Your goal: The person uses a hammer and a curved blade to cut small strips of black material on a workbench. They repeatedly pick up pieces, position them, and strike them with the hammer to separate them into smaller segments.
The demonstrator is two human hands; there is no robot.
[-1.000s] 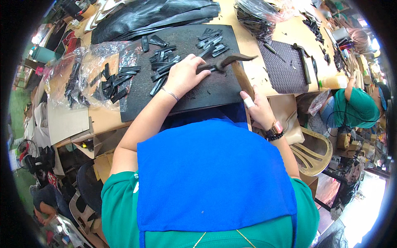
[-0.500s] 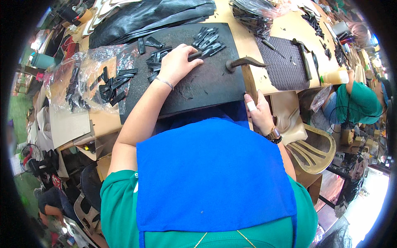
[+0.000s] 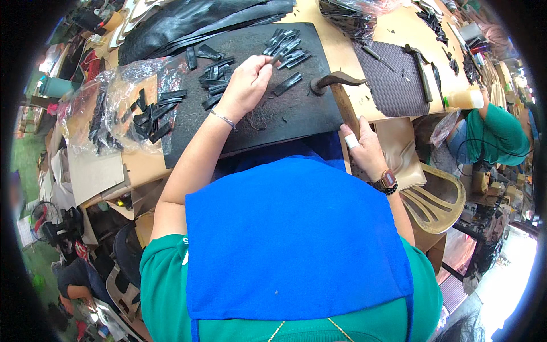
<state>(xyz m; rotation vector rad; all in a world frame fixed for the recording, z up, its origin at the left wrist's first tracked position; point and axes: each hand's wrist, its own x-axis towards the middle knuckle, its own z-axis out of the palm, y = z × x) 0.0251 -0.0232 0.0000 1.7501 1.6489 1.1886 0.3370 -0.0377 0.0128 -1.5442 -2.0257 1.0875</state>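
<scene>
My left hand (image 3: 246, 86) is over a dark board (image 3: 228, 139), its thumb and fingers pinched on a small black strip (image 3: 276, 58). Just beyond the fingertips lies a pile of folded black strips (image 3: 284, 41). A single black strip (image 3: 287, 84) rests apart on the board, right of that hand. Another heap of black strips (image 3: 216, 77) sits left of it. My right hand (image 3: 366, 153), with a white wrap on one finger, is closed round the wooden handle of a hammer (image 3: 343, 105). The hammer's curved metal head is at the board's right edge.
Clear plastic with more black strips (image 3: 154, 117) lies left of the board. Black sheets (image 3: 194, 28) are stacked behind. To the right are a quilted dark mat (image 3: 387, 85), another hammer (image 3: 420, 71) and a cream container (image 3: 464, 100). A person in green (image 3: 496, 137) sits at far right.
My left hand has shifted up toward the far pile, and a strip formerly at its fingers lies on the board. The right hand still holds the hammer.
</scene>
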